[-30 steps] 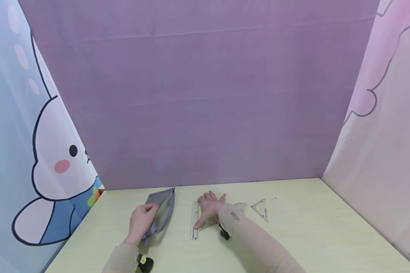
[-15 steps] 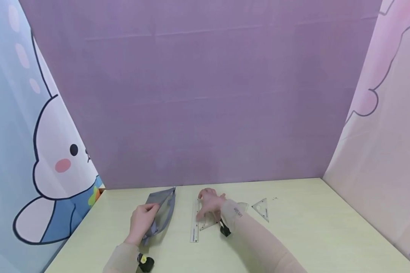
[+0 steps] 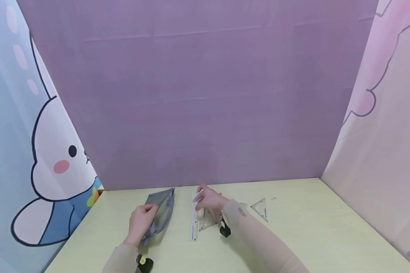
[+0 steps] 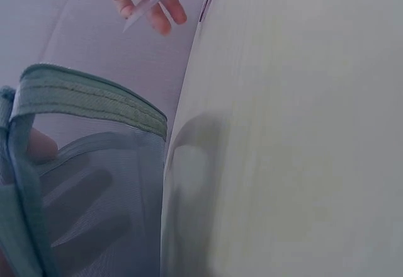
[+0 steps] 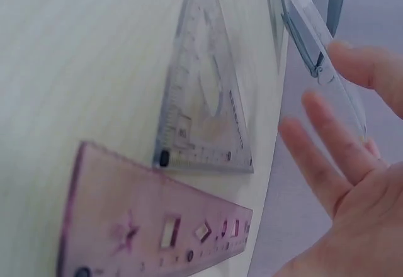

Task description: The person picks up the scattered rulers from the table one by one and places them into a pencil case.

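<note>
My left hand [image 3: 143, 221] pinches the edge of a grey mesh pouch [image 3: 160, 197], holding its mouth apart; in the left wrist view, fingers show through the mesh [image 4: 138, 189]. The right hand [image 3: 210, 198] pinches a clear straight ruler [image 3: 193, 223] between thumb and fingers near its far end, which is raised off the table. In the right wrist view, the ruler [image 5: 343, 91] slants past the thumb, and two other fingers are extended. Below that hand lie a clear set square [image 5: 201, 94] and a pinkish ruler-like piece with cut-out shapes [image 5: 157, 220].
A second clear set square [image 3: 260, 209] lies farther right on the pale table [image 3: 311, 227]. A protractor [image 3: 243, 205] is mostly hidden behind the right sleeve. The purple backdrop [image 3: 205, 113] rises at the table's back edge.
From lying spread over the ruler and set square, my right hand has drawn up to the ruler's far end and lifted that end. The left hand and pouch stay nearly still.
</note>
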{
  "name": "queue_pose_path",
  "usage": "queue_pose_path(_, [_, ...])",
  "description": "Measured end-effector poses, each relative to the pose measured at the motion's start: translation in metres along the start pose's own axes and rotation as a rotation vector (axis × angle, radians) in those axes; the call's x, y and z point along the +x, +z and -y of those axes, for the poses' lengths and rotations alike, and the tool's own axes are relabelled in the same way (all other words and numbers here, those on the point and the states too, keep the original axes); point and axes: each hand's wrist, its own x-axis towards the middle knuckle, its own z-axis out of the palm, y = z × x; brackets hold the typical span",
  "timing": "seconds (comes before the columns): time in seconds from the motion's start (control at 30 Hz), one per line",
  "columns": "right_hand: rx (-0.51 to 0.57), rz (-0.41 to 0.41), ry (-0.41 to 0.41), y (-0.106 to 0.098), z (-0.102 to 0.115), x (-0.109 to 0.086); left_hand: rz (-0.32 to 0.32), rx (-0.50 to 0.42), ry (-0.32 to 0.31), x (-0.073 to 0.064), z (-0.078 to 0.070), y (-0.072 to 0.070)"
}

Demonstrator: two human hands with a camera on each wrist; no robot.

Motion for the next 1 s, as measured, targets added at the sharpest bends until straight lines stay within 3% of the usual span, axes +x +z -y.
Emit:
queue_pose_path(0.1, [0.075, 0.000, -0.014, 0.002, 0.001, -0.002, 0.000, -0.001, 0.004, -0.001, 0.000, -0.001])
queue_pose_path(0.4, [0.134, -0.080, -0.002, 0.008, 0.000, -0.005, -0.001, 0.002, 0.005, 0.000, -0.001, 0.000])
queue_pose_path(0.7, [0.124, -0.112, 0.005, 0.011, -0.005, -0.003, 0.001, -0.003, 0.010, 0.000, 0.000, 0.000])
queue_pose_path(1.0, [0.344, -0.142, 0.048, 0.017, -0.003, -0.002, -0.012, 0.006, 0.023, 0.000, 0.000, 0.001])
